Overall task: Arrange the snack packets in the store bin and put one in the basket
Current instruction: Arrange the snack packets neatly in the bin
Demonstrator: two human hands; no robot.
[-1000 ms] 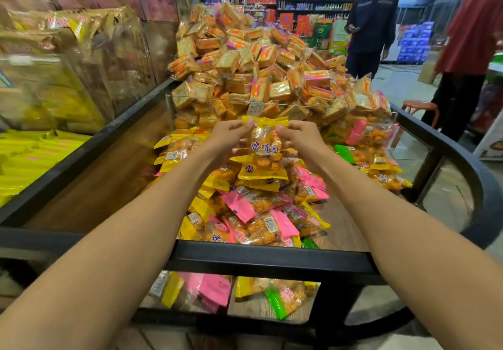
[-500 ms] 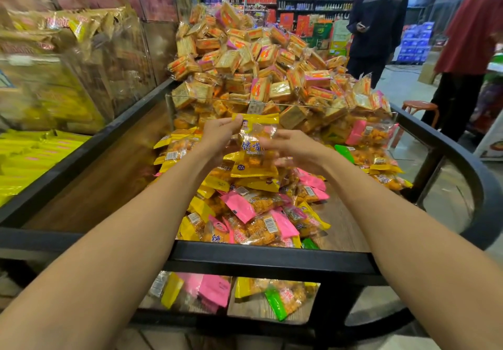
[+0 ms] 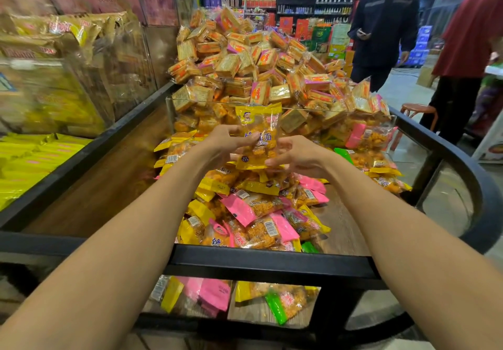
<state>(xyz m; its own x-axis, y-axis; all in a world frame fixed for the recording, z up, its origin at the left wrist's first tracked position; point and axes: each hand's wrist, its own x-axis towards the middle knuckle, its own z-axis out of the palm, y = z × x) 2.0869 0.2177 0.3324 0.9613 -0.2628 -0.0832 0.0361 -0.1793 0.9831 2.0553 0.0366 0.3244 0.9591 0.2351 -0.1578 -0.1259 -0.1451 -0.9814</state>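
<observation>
A yellow snack packet [image 3: 257, 123] stands upright above the pile, held from both sides. My left hand [image 3: 221, 145] grips its left edge with curled fingers. My right hand [image 3: 295, 156] holds its lower right side, fingers bent around it. Below lies a heap of yellow and pink snack packets [image 3: 253, 208] in the store bin [image 3: 258, 259], a black-framed bin with a wooden floor. No basket is in view.
A tall mound of orange cracker packs [image 3: 253, 63] rises behind a clear divider [image 3: 340, 112]. Yellow packs [image 3: 30, 156] fill the bin at left. Two people stand at the back right, near a stool [image 3: 419, 110]. More packets [image 3: 215, 295] show through the bin's front glass.
The yellow packet has been turned upright and lifted slightly. Both hands slid down from its top corners to its sides and came closer together.
</observation>
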